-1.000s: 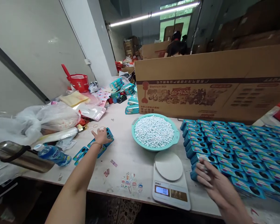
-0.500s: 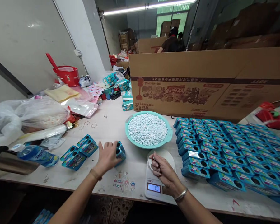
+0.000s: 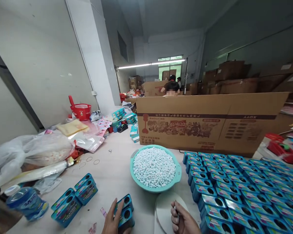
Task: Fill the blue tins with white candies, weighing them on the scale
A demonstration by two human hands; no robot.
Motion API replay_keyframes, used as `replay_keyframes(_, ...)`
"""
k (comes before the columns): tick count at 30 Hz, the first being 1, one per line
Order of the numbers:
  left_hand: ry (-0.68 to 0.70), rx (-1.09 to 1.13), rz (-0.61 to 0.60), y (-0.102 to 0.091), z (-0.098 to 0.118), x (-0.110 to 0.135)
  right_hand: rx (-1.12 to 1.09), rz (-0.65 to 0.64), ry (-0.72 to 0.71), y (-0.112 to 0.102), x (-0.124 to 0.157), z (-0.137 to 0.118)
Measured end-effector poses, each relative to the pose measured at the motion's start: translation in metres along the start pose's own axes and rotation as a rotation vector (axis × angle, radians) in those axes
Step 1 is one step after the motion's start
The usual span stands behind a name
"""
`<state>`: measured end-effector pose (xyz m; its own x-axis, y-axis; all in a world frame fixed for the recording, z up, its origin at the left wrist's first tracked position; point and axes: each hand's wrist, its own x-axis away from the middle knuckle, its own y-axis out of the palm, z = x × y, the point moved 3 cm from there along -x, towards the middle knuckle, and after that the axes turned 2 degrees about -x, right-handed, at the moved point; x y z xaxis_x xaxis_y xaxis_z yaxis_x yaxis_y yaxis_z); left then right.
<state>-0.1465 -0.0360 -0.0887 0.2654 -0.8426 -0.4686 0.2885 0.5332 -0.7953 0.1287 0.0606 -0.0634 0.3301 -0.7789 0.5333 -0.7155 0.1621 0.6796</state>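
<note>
At the bottom edge my left hand (image 3: 113,220) wraps its fingers round a small stack of blue tins (image 3: 125,212) on the table. My right hand (image 3: 182,221) is curled in a loose fist over the white scale plate (image 3: 164,208); what its fingers pinch is hidden. Just beyond the scale sits a teal bowl (image 3: 177,177) heaped with small white candies (image 3: 154,166). Rows of several blue tins (image 3: 236,185) with round holes fill the table to the right.
Two more stacks of blue tins (image 3: 74,200) lie to the left, near a water bottle (image 3: 26,203) and plastic bags (image 3: 31,156). A long cardboard box (image 3: 210,123) stands behind the bowl. A red basket (image 3: 80,111) sits by the wall. People work far back.
The camera has tilted upward, so both hands now sit at the bottom edge. My left hand still grips the stack of tins, and my right fist stays over the scale.
</note>
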Motion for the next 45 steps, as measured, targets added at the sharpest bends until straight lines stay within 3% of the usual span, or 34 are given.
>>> replay_keyframes(8,-0.067,0.148,0.063,-0.032,0.038,0.005,-0.102,-0.048,-0.031,0.001,0.034,-0.019)
replay_keyframes(13,-0.03,0.138,0.147,-0.038,0.042,0.017,-0.115,-0.066,-0.012,-0.011,0.04,-0.032)
replay_keyframes(17,0.001,0.118,0.21,-0.056,0.049,0.029,-0.195,-0.048,-0.004,-0.019,0.047,-0.04)
replay_keyframes(20,0.01,0.197,0.236,-0.077,0.07,0.028,-0.241,-0.022,0.005,-0.018,0.052,-0.041)
replay_keyframes(22,-0.001,0.308,0.193,-0.084,0.09,0.019,-0.257,0.001,0.001,-0.012,0.054,-0.039)
replay_keyframes(25,0.009,0.476,0.025,-0.073,0.125,-0.004,-0.24,0.031,-0.017,-0.002,0.054,-0.038)
replay_keyframes(29,0.084,0.637,-0.164,-0.03,0.167,-0.035,-0.214,0.056,-0.047,0.005,0.055,-0.043)
replay_keyframes(32,0.156,0.657,-0.266,0.002,0.188,-0.05,-0.211,0.055,-0.112,0.003,0.061,-0.053)
replay_keyframes(34,0.217,0.615,-0.305,0.01,0.195,-0.057,-0.204,0.045,-0.144,0.001,0.066,-0.059)
replay_keyframes(36,0.247,0.568,-0.24,0.002,0.193,-0.062,-0.198,0.045,-0.163,-0.003,0.072,-0.066)
replay_keyframes(38,0.203,0.536,-0.066,-0.019,0.181,-0.064,-0.196,0.056,-0.186,-0.007,0.078,-0.073)
replay_keyframes(42,-0.107,0.579,0.231,-0.062,0.135,-0.054,-0.198,0.071,-0.236,-0.015,0.086,-0.083)
replay_keyframes(45,-0.343,0.685,0.273,-0.071,0.105,-0.034,-0.197,0.079,-0.246,-0.017,0.089,-0.085)
